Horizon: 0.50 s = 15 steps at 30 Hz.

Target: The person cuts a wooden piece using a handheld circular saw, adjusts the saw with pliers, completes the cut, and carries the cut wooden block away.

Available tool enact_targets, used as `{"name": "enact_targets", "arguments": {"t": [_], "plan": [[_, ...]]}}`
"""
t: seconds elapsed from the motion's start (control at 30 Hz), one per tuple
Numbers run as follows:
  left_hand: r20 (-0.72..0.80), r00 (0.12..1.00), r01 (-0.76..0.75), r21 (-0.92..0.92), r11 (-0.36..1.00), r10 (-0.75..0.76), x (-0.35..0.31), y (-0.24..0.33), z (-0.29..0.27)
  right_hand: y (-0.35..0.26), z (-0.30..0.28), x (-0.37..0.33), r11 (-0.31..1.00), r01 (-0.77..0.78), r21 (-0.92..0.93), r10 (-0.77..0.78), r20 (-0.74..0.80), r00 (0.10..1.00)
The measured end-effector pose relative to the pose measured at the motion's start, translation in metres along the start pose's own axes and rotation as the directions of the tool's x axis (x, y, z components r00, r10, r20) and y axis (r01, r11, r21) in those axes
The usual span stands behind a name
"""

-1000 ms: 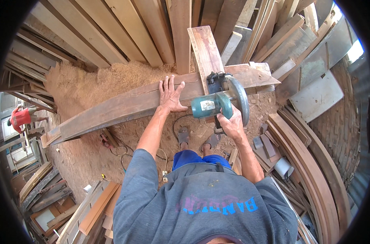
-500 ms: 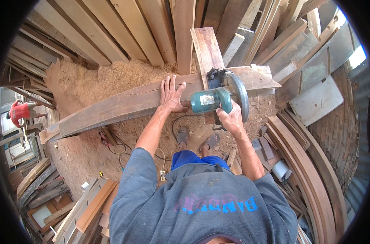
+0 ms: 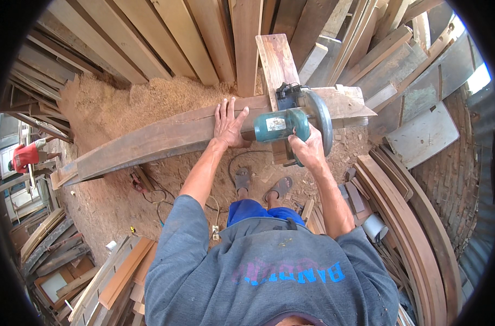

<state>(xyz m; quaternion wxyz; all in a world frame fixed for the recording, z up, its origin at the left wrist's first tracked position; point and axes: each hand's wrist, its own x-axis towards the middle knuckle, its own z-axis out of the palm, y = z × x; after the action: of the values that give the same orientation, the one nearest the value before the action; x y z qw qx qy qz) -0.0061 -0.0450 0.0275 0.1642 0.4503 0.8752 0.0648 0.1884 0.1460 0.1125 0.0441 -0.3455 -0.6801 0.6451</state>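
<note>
In my right hand (image 3: 308, 148) is the rear handle of a teal circular saw (image 3: 274, 125). Its fingers are wrapped round the grip. The saw sits on a short board (image 3: 275, 51) that lies across a long, thick, curved wooden beam (image 3: 149, 140). A round metal guard (image 3: 323, 122) covers the saw's right side, and the blade itself is hidden. My left hand (image 3: 229, 124) lies on the beam just left of the saw, fingers spread and pressed on the wood.
Tall planks (image 3: 171, 38) lean at the back above a heap of sawdust (image 3: 144, 100). Curved timbers (image 3: 405, 233) lie at the right, cut boards (image 3: 128, 271) at the lower left. A cord (image 3: 163, 195) and a red-and-black power tool (image 3: 138, 182) lie on the ground. A person in red (image 3: 25, 156) bends far left.
My right hand and the saw have moved a little away from me along the short board. The left hand stays on the beam. The far-left person has shifted slightly.
</note>
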Motion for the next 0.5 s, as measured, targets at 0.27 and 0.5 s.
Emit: {"name": "enact_targets", "arguments": {"t": [0.27, 0.5], "plan": [[0.022, 0.999, 0.023, 0.006, 1.0, -0.023, 0.002, 0.003, -0.002, 0.002, 0.0, 0.011, 1.0, 0.022, -0.02, -0.022, -0.014, 1.0], [0.026, 0.999, 0.033, 0.013, 0.999, -0.034, 0.002, 0.003, -0.001, -0.002, 0.003, 0.022, 0.999, 0.037, -0.024, -0.037, -0.02, 0.999]]}}
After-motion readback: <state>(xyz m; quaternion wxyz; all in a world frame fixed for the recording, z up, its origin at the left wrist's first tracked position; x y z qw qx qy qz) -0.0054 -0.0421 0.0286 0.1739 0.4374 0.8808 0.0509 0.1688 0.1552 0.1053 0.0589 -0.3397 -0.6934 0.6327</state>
